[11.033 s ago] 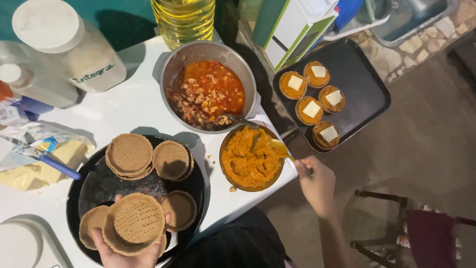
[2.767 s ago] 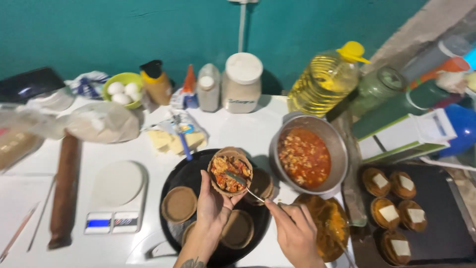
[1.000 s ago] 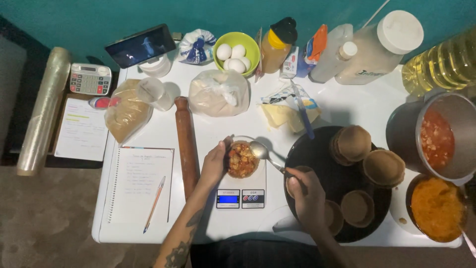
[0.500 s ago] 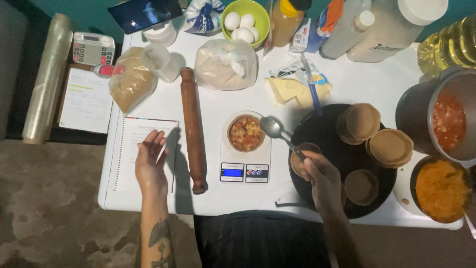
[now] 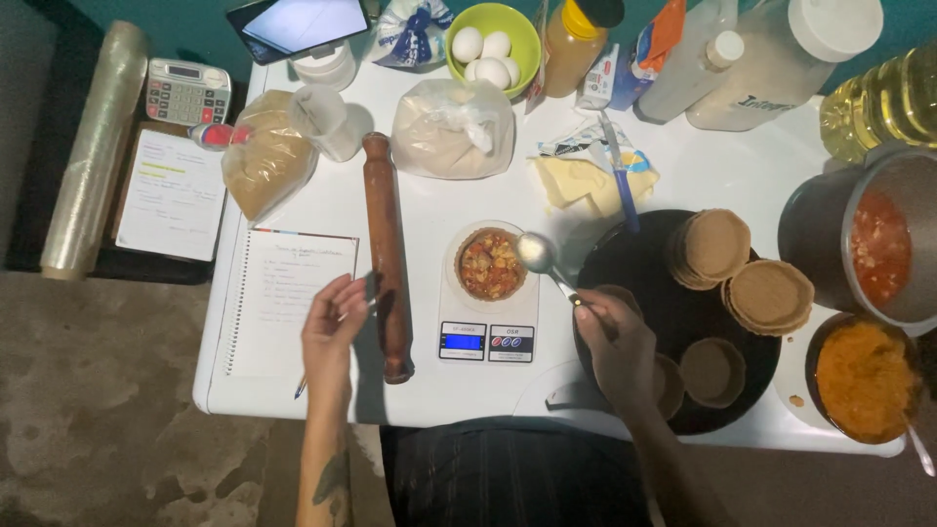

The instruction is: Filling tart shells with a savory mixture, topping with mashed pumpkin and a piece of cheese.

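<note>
A small pastry shell filled with red chunky stew (image 5: 491, 263) sits on a white kitchen scale (image 5: 488, 293). My right hand (image 5: 615, 346) holds a metal spoon (image 5: 543, 260), its bowl hovering just right of the filled shell. My left hand (image 5: 332, 327) grips a pencil (image 5: 337, 337) over an open spiral notebook (image 5: 283, 298) at the table's left edge. A wooden rolling pin (image 5: 387, 254) lies between notebook and scale.
A black round tray (image 5: 644, 263) holds stacks of empty pastry shells (image 5: 712, 249). A metal pot of red stew (image 5: 878, 244) and a bowl of orange mash (image 5: 864, 376) stand right. Eggs in a green bowl (image 5: 493, 44), bagged flours, bottles, butter and a calculator (image 5: 187, 93) fill the back.
The filled shell was set on the scale and my left hand let it go. That hand moved left to the notebook and took the pencil. My right hand keeps the spoon.
</note>
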